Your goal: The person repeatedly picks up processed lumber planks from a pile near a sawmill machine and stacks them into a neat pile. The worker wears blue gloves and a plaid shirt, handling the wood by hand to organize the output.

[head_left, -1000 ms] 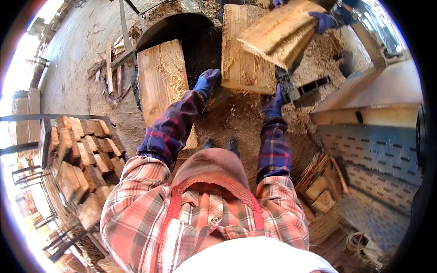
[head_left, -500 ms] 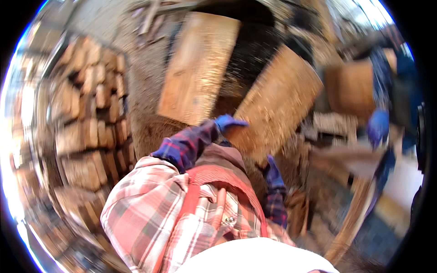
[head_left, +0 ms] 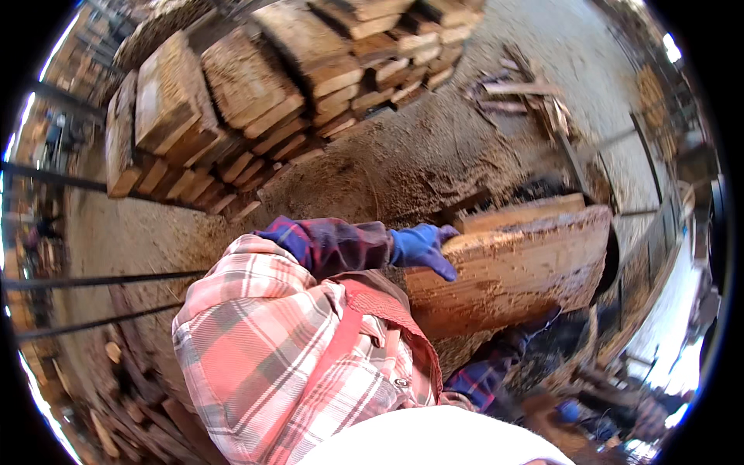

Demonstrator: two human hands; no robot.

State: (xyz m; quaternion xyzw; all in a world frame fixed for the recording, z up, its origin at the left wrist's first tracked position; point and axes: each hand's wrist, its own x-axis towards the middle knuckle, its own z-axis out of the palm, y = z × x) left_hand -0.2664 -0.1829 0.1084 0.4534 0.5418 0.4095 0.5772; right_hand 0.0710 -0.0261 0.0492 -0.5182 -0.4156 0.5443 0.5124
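A thick wooden board (head_left: 511, 271), strewn with sawdust, is tilted on its long edge in front of me. My left hand (head_left: 425, 249), in a blue glove, grips its near upper corner, the thumb on the broad face. Under the board's lower edge reaches my right hand (head_left: 542, 319); its fingers are mostly hidden behind the wood and in shadow. Just beyond the board's upper edge lies a second wooden board (head_left: 535, 214), partly covered by the first. A dark rounded shape (head_left: 612, 267) shows behind the far end.
Stacked thick boards (head_left: 310, 54) stand at the upper left along a black metal rail (head_left: 54, 177). Wood scraps (head_left: 535, 93) lie on the sawdust-covered ground (head_left: 387, 170) at the upper right. More loose wood pieces (head_left: 124, 395) sit at the lower left. A person's blue-gloved hand (head_left: 570, 411) shows at lower right.
My view has swung round, bringing the stack to the top. The board has tipped from broad face up onto its edge. My right hand, apart from it before, is now at its lower edge.
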